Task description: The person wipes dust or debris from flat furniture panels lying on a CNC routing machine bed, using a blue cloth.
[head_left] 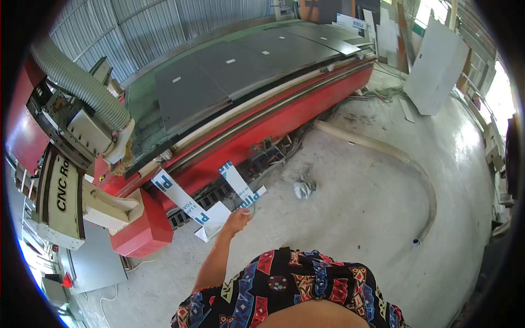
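Observation:
My left hand [239,220] is closed on the edge of a white foam board cutout [219,215] printed with blue lettering. The cutout has two long arms that point up and away from me, with a gap between them. It is held in front of the red side of a CNC router [262,136], over the concrete floor. My fingers grip its lower right part, near the shorter arm. My right hand is out of view.
Dark grey panels [191,90] with small white labels lie on the router bed. A ribbed hose [82,82] runs down to the machine head. A long pale hose [404,156] curves over the floor near a crumpled plastic bag [304,189]. A large grey panel [437,65] leans at right.

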The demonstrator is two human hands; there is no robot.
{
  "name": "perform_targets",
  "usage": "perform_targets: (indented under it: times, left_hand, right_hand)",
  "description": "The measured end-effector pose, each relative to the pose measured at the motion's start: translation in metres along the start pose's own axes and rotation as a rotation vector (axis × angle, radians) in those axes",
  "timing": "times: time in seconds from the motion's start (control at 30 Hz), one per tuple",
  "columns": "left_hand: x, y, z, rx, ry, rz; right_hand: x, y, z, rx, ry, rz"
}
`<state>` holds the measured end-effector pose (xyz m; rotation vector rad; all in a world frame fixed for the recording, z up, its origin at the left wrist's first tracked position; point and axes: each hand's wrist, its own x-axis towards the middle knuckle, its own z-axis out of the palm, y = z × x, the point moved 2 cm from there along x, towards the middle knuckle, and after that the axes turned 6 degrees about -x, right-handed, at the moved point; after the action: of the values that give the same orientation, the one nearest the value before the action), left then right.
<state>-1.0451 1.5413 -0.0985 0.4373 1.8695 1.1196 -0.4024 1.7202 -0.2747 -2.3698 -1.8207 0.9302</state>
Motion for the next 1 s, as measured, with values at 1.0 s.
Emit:
perform_targets:
  times: [1.0]
  left_hand:
    - [0.219,0.187,-0.193,-1.21,0.681,0.323]
  right_hand:
    - [0.147,-0.718,-0.034,0.405,-0.608,-0.674]
